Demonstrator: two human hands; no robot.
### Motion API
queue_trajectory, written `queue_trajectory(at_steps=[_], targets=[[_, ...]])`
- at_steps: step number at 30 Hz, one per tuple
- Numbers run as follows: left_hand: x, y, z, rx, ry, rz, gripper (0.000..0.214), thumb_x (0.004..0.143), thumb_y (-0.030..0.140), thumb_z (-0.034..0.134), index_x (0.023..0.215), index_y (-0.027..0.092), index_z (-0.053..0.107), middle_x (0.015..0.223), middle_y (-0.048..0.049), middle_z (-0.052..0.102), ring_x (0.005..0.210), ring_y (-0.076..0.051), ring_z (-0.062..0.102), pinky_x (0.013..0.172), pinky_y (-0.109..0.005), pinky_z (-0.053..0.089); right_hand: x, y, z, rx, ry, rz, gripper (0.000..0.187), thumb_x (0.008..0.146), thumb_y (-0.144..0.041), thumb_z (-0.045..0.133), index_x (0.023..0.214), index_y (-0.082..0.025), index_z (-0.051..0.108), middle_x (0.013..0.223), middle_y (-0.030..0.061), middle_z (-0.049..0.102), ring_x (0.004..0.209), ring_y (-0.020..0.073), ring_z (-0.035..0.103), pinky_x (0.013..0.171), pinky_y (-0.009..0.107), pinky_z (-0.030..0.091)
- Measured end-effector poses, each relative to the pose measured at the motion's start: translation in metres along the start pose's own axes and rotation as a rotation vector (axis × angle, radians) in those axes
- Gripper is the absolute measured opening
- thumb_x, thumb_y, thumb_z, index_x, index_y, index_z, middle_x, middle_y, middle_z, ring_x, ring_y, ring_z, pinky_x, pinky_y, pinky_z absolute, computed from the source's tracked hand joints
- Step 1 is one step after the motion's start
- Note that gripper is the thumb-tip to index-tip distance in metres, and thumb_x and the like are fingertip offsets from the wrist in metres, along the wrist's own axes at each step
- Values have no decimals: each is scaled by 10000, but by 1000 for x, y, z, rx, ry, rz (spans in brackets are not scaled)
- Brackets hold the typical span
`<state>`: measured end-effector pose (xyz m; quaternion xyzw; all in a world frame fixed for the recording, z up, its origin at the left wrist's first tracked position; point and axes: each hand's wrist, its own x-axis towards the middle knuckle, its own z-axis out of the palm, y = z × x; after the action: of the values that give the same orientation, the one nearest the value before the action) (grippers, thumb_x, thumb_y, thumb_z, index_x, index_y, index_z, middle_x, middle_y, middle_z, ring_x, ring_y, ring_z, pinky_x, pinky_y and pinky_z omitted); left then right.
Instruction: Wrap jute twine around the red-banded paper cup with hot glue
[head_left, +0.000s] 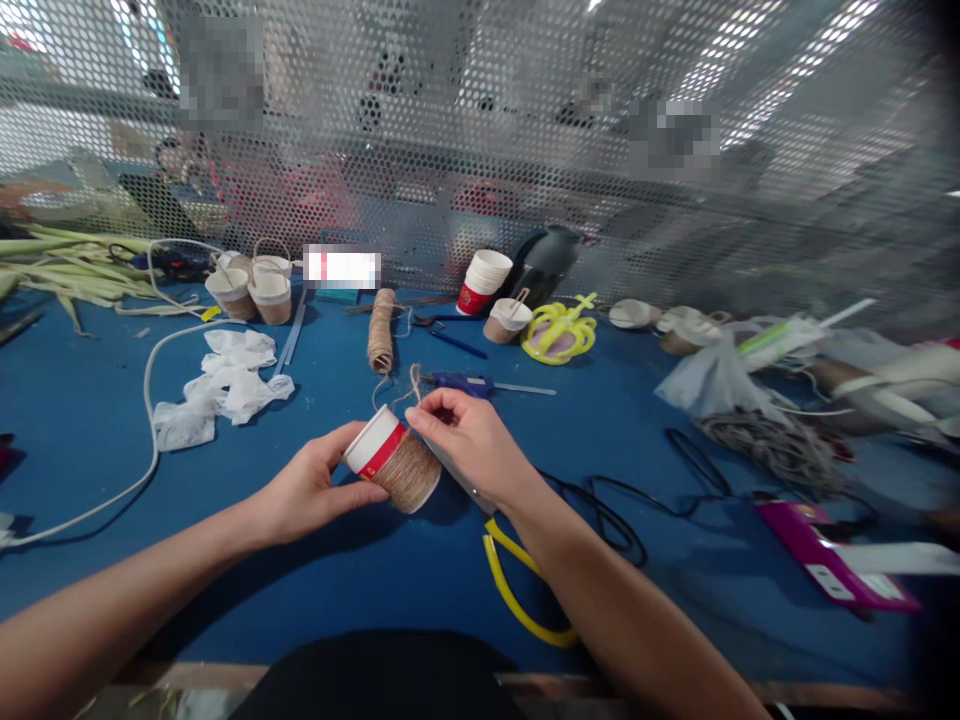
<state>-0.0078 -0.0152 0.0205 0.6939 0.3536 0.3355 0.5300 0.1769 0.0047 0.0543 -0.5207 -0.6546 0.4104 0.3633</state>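
My left hand [319, 485] is closed around a tilted paper cup [409, 470], its white mouth toward the upper left. Brown twine covers the lower part of the cup, and a red printed band shows above it. My right hand [461, 435] pinches a strand of twine [415, 385] beside the cup. That strand leads back toward an upright-looking twine roll [382, 335]. Under my right hand and forearm lie scissors [517, 580] with yellow handles; part of them is hidden. Just beyond my right hand rests a blue glue gun [465, 384] with a glue stick in it.
Crumpled white cloth pieces [225, 385] and small twine-covered baskets [270, 295] are on the left. Stacked paper cups [484, 280], a dark bottle [544, 265] and a yellow basket-like frame [559, 332] stand at the back. Black cable [615, 520] and a purple package [832, 560] lie right.
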Motion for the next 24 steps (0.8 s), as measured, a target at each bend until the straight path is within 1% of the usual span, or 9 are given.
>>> queue_trajectory(at_steps=[15,24], targets=[[-3,-3,1,41,21,38,394,730,289,616,1083,152,505,946,-55,617,841,-180,558,765,-278,438,-2,5,3,109,-41,27,199,725,-352,570,680,-166,514,631,-28,496,571,93,450,536,228,373],[-4,-6,2,48,22,52,373,735,287,608,1069,150,515,907,-53,621,831,-179,551,752,-278,435,-2,9,4,141,-61,39,213,728,-369,571,688,-167,515,656,-19,517,592,98,473,544,230,386]])
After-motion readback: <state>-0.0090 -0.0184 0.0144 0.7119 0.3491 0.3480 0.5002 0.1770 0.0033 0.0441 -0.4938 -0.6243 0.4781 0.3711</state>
